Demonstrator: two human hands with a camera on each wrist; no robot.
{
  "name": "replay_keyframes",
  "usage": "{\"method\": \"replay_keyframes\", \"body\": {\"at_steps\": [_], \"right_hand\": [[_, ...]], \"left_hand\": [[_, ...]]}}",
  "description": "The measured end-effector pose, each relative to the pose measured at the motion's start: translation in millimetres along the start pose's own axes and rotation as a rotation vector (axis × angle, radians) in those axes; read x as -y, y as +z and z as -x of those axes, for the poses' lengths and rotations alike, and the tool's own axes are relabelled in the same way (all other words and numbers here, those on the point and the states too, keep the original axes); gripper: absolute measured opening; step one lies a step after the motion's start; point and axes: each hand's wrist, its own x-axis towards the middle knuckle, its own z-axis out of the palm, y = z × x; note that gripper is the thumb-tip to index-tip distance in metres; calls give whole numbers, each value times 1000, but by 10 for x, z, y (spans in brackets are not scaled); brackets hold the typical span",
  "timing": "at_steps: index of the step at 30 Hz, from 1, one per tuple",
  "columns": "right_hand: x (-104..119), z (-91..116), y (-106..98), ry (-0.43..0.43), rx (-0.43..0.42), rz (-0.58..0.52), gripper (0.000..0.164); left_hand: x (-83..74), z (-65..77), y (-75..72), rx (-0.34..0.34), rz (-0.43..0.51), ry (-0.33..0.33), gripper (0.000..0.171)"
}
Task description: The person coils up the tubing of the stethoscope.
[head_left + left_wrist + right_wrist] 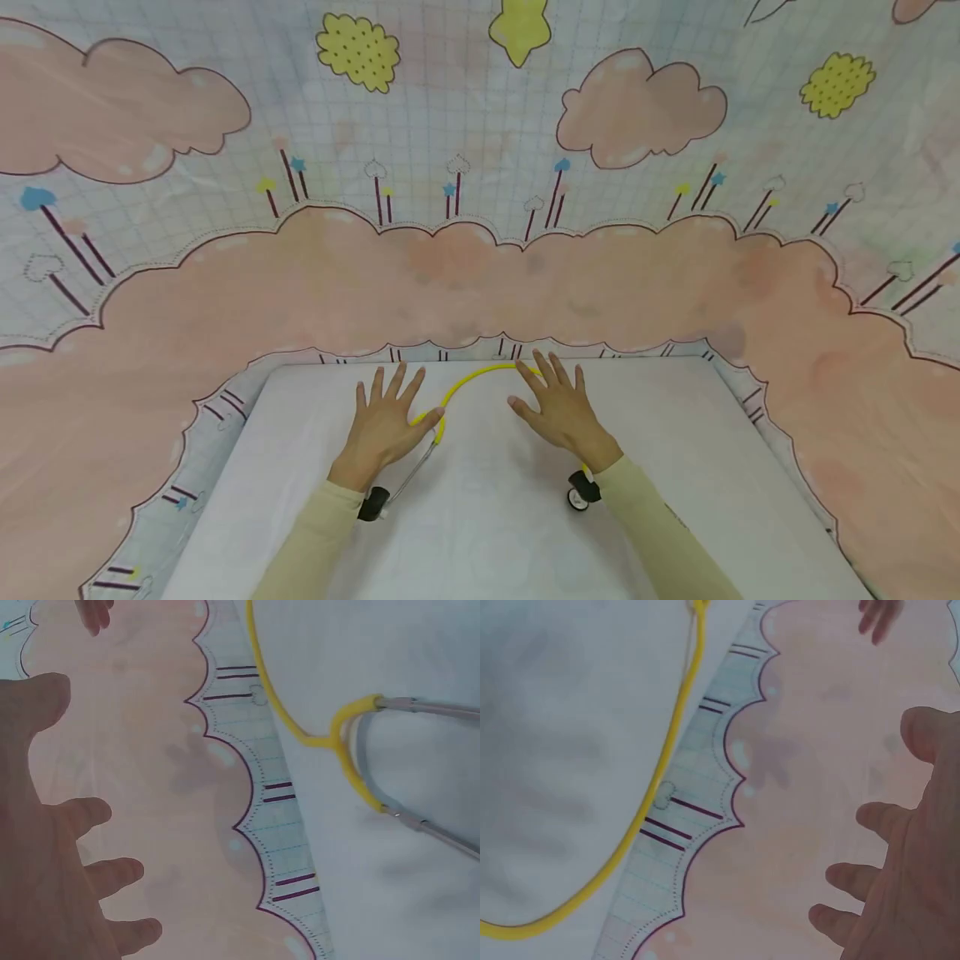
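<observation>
A stethoscope with yellow tubing [480, 372] lies on the white tabletop [480, 533]. Its metal ear tubes [431, 707] branch from the yellow fork on the left side, and the round chest piece [577, 499] shows beside my right wrist. Above the fork my left hand [384, 429] is spread, palm down, with straight fingers. My right hand [562, 408] hovers likewise over the tubing's right part, hiding some of it. Both hands appear raised off the table and hold nothing.
Behind and around the table hangs or lies a patterned cloth [525, 283] with pink clouds and yellow stars. Black wrist-worn devices [372, 505] sit at the cuffs. The table's far edge runs just past the fingertips.
</observation>
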Motion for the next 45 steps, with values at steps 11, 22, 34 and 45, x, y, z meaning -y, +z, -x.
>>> {"method": "replay_keyframes", "body": {"at_steps": [11, 22, 34, 45], "right_hand": [[-107, 105, 201, 34, 25, 16, 66], [-242, 299, 389, 59, 34, 6, 64], [-336, 438, 481, 58, -7, -27, 58], [-507, 539, 538, 156, 35, 11, 55]], "left_hand": [[111, 110, 262, 42, 28, -9, 79], [154, 249, 455, 79, 50, -52, 81], [232, 323, 608, 138, 37, -108, 78], [314, 353, 690, 131, 57, -117, 70]]}}
